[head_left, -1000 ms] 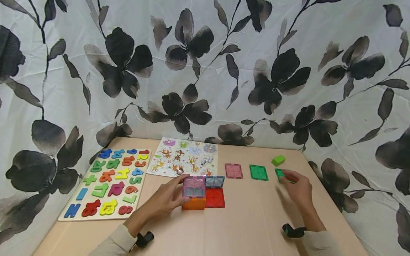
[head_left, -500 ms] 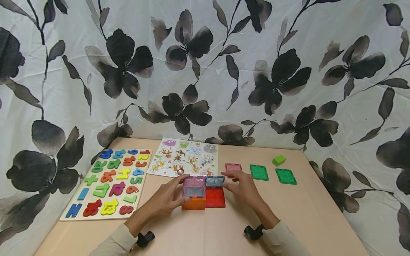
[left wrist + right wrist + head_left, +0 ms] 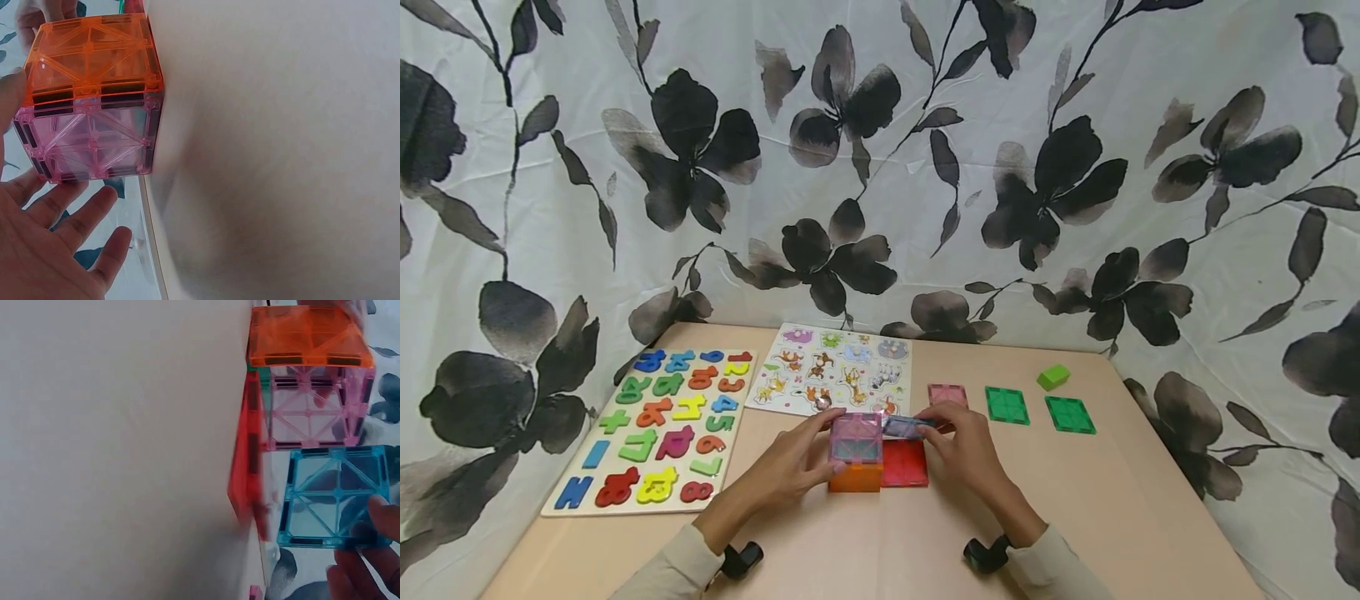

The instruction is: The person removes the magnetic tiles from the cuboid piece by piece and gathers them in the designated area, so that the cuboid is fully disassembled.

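My left hand grips a cube of see-through magnetic tiles between thumb and fingers. Orange and pink sides show on it in the left wrist view. Beside the cube, a red magnetic tile lies flat on the table in the head view. My right hand pinches a blue magnetic tile near its edge, thumb on one face. This tile is tilted above the red one, close to the cube's right side. Whether it touches the cube I cannot tell.
A pink tile, partly behind the right hand, two green tiles and a green block lie to the right. An animal puzzle board stands behind; a board of letters and numbers lies left.
The right hand let go of the far-right green tile, moved left and took hold of the blue tile, which now tilts flatter. My left hand has kept its hold on the cube.
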The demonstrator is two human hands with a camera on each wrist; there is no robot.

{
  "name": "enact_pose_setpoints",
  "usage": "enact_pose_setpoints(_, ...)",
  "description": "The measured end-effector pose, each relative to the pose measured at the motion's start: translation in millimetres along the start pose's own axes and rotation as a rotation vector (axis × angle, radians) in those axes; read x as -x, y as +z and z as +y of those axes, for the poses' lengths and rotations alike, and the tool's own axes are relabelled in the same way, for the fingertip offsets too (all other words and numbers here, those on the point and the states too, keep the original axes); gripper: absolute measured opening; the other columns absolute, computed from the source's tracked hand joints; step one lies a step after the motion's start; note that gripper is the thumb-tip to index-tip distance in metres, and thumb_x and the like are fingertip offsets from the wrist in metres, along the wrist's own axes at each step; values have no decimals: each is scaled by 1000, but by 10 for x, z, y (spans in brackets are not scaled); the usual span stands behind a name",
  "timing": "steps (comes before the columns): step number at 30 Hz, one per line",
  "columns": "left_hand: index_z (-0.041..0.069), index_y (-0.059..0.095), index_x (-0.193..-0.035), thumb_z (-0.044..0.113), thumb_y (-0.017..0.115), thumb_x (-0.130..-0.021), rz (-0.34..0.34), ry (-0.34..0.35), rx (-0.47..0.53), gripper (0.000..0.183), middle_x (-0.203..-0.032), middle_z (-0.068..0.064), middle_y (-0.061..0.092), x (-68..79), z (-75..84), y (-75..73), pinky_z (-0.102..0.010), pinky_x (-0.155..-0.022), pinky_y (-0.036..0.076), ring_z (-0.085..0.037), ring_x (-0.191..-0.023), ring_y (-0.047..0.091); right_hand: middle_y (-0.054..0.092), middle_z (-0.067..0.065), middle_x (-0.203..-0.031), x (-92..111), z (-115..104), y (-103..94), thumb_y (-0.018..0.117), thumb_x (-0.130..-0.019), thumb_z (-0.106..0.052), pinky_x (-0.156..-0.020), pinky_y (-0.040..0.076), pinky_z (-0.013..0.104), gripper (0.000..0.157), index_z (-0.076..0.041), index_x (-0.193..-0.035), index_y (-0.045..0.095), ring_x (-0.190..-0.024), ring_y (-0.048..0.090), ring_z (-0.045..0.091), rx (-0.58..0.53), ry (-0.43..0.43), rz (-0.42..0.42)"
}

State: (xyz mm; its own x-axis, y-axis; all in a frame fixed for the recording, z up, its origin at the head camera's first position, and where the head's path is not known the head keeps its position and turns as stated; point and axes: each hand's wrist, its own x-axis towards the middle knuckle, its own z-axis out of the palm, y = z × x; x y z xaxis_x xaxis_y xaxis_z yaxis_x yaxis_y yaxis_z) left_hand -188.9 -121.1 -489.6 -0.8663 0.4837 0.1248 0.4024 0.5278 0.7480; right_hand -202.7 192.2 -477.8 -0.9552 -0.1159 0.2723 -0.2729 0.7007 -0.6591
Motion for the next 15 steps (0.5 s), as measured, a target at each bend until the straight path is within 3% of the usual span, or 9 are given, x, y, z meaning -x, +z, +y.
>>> enact_pose_setpoints(4,22,35,-165,44,75,-99,-2,-5,6,80,-166,-11,48,1,-7,2,-72,-124,30,-45,-156,39,77,-6,-106,55,49,-128,80,-96,-15,-88,63,28,24,-20,-120,79,-95,69,14,-59,51,37)
enact_pose_setpoints(8,24,34,-165,44,75,-99,-2,-6,9,80,-166,-10,48,4,-11,5,-71,-125,30,-44,-156,39,76,1,-105,108,182,-269,77,-99,-15,-86,62,24,24,-18,-123,78,-95,70,21,-201,164,15)
enact_pose_setpoints(12,22,35,-164,44,75,-98,-3,-7,16,81,-165,-10,48,4,-12,6,-72,-125,29,-45,-157,38,76,14,-108,181,358,-385,73,-101,-8,-85,66,31,23,-8,-124,75,-96,76,31,-383,305,-3)
enact_pose_setpoints(15,20,35,-165,45,75,-98,-7,-14,21,82,-166,-11,48,4,-8,2,-72,-125,28,-45,-157,37,75,20,-109,251,474,-456,71,-101,-4,-85,67,34,26,0,-126,71,-96,78,29,-464,392,9)
